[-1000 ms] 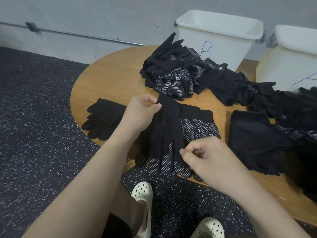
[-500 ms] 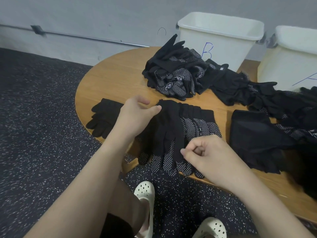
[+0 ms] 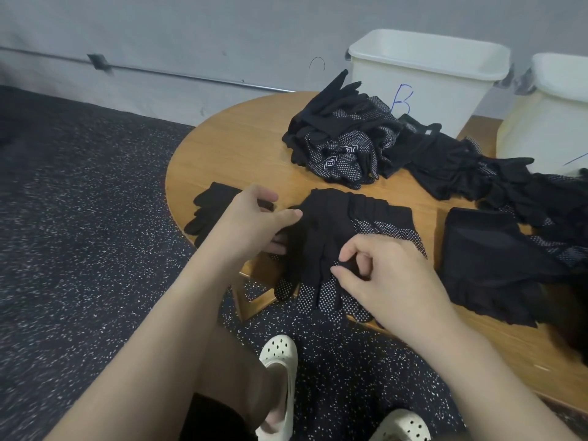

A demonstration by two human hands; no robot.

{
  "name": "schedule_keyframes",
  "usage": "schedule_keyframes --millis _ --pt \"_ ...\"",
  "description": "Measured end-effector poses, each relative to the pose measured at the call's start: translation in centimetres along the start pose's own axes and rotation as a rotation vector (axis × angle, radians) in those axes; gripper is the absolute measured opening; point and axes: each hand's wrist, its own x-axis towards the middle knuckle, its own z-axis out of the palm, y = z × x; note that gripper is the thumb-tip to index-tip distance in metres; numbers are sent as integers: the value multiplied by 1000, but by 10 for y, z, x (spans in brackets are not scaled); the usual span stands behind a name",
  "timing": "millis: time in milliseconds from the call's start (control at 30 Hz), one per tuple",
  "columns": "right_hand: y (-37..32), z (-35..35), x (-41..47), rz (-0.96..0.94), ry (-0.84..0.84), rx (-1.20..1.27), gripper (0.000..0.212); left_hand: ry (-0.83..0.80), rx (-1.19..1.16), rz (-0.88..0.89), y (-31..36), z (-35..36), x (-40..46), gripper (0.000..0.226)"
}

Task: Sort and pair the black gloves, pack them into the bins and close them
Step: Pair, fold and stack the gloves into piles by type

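Left hand (image 3: 251,218) now lower, fingertips hidden under glove stack (image 3: 331,237), grip unclear; right hand (image 3: 388,281) pinching top glove's finger.

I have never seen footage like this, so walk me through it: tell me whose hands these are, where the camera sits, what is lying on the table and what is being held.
There is no machine here. A person wears one wide-angle camera on the head, looking forward and down, so the two bare arms are the person's own.

On the round wooden table lie several heaps of black gloves. The nearest is a fanned stack of gloves with white grip dots. A loose glove pile sits farther back, a plain pair at the left edge, and more gloves trail off to the right. Behind stand two white bins, both without lids: bin B and a second bin.

The right hand pinches a fingertip of the top glove on the stack. The left hand touches that glove's left side, thumb on top, fingers partly underneath.
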Motion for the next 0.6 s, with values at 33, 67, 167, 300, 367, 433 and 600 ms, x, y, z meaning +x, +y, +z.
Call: schedule_keyframes --millis 33,67,167,300,367,433,600 --pt "-1 1 1 8 -10 -11 15 -9 -16 -7 -1 -2 -2 51" --pt "-2 2 3 22 -20 -17 16 -21 -34 -15 -2 -3 -5 52" --pt "-2 4 6 96 -34 2 20 -58 -62 -45 -6 -7 -11 54" --pt "-5 7 9 205 -47 153 21 -94 35 -57 -16 -10 -20 59" --pt "-5 9 10 238 -60 199 21 -121 65 -57 -18 -11 -23 66" --pt "-4 9 12 255 -65 241 23 -138 106 -57 -18 -11 -23 72" --pt "-1 3 14 294 -54 371 27 -102 142 -38 -20 -18 -25 60"
